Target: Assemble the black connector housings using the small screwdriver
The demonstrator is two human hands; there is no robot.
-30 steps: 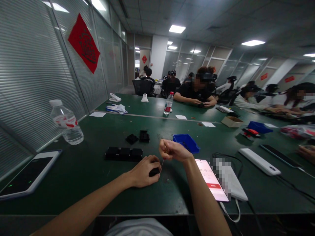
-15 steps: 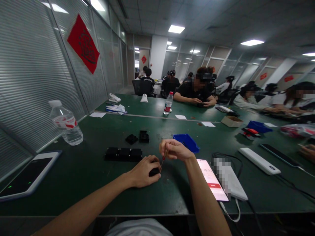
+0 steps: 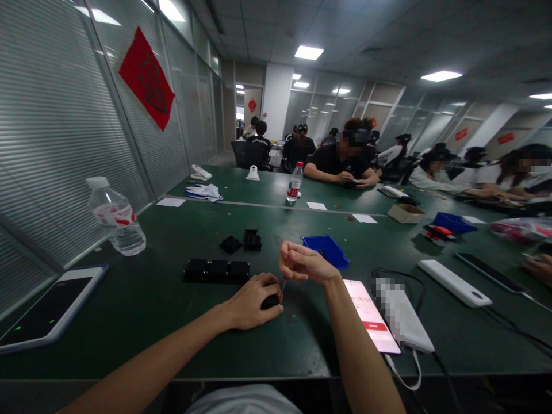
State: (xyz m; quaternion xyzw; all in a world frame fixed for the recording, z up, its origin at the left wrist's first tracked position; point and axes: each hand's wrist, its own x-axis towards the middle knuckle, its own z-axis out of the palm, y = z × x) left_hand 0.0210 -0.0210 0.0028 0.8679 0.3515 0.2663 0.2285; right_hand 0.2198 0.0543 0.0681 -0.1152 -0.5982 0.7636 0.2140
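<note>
My left hand [image 3: 254, 302] is closed around a small black plastic block [image 3: 269, 302] and holds it down on the green table. In my right hand [image 3: 306, 261] is a screwdriver [image 3: 284, 282], its red handle mostly hidden by my fingers. The thin shaft slants down to the right side of the block; my fingers hide part of the contact. Left of my hands lies a row of black blocks [image 3: 218, 270]. Beyond them sit two black plastic pieces, a flat one [image 3: 230, 244] and an open housing [image 3: 252, 240]. A blue tray [image 3: 340, 260] stands just behind my right hand.
A lit phone [image 3: 373, 316] and a white power bank [image 3: 416, 325] with cables lie right of my right forearm. At the left are a large water bottle [image 3: 118, 218] and a tablet [image 3: 52, 307]. A person in black [image 3: 328, 161] sits across the table [image 3: 207, 351].
My right hand's fingers have shifted and turned around the screwdriver, covering more of its handle. The left hand stays in place on the block.
</note>
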